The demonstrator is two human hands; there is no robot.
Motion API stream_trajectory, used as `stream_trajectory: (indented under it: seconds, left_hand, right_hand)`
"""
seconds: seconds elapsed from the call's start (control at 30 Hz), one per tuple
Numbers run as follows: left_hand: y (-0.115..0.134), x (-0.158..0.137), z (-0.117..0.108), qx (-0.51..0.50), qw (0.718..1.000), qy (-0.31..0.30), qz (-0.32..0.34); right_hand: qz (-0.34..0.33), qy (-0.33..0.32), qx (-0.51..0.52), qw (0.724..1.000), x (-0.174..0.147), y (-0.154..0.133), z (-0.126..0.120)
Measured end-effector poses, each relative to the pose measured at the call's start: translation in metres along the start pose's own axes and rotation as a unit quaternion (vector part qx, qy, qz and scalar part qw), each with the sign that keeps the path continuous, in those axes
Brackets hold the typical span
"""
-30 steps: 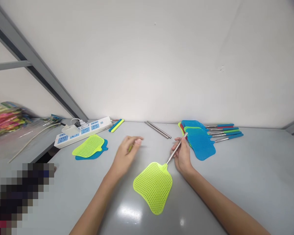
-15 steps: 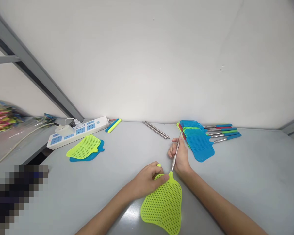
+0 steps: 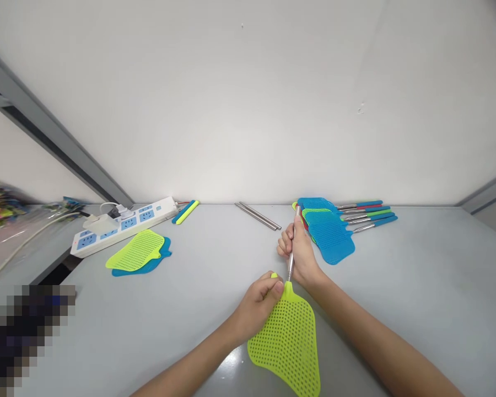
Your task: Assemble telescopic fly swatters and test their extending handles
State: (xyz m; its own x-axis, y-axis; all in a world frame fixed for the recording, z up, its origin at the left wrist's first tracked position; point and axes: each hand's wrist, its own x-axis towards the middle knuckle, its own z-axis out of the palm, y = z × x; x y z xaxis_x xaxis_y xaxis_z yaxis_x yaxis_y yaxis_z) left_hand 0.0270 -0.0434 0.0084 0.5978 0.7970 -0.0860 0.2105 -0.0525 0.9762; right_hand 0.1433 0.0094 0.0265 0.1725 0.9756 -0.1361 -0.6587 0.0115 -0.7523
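Note:
A yellow-green fly swatter [image 3: 289, 336] points its perforated head toward me, low over the table. My right hand [image 3: 302, 255] is closed round its metal rod [image 3: 291, 264], whose bare end sticks up above the fist. Beside the swatter's neck, my left hand [image 3: 259, 303] is closed, thumb bent over the fingers. The tip of a yellow-green handle grip [image 3: 274, 274] pokes out of it; the rest is hidden in the palm. Beyond my right hand lie stacked fly swatters [image 3: 333, 237], mostly blue, with handles to the right.
Two metal rods [image 3: 256, 216] lie near the wall. Blue and yellow-green handle grips [image 3: 187, 212] rest by a white power strip [image 3: 124, 227]. Two loose swatter heads [image 3: 136, 252] overlap in front of it. Far left are a plastic bag [image 3: 0, 212] and a cable [image 3: 28, 240].
The swatter head has shifted slightly right in view. My left thumb has drawn back from the head and curled against the fingers. My right hand keeps its hold on the rod.

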Motion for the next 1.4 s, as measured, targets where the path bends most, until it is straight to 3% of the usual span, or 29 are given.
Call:
stream_trajectory:
  seconds: [0.23, 1.1, 1.4]
  left_hand:
    - [-0.002, 0.0, -0.001, -0.005, 1.0, 0.007, 0.007]
    - [-0.001, 0.003, -0.002, -0.038, 0.999, 0.004, -0.016]
    - [0.011, 0.0, -0.004, -0.14, 0.988, 0.005, -0.061]
  right_hand:
    - [0.057, 0.018, 0.037, 0.998, 0.0, 0.008, -0.003]
    - [0.096, 0.024, 0.129, 0.987, 0.002, 0.023, -0.015]
    - [0.007, 0.06, 0.053, 0.997, 0.007, 0.039, -0.016]
